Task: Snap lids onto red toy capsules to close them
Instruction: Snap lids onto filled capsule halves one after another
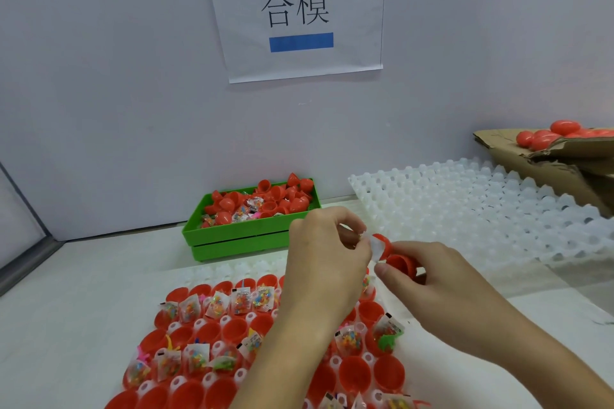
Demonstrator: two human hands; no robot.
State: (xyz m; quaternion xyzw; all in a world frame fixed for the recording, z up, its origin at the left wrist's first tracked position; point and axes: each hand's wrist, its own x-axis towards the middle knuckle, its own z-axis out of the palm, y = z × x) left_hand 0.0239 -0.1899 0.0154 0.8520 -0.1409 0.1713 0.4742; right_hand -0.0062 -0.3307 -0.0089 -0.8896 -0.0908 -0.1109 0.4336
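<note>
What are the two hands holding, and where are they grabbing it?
The right hand grips a red capsule half round its side. The left hand pinches the edge of a small clear toy packet at the capsule's mouth.

A red capsule half, open and tilted on its side, is held above the table at the centre of the view, with a small clear toy packet at its mouth towards 10 o'clock. At 6 o'clock, open red capsule halves stand upright in a white tray, many holding packets. More red halves heap at 12 o'clock. Closed red capsules lie at 2 o'clock.
</note>
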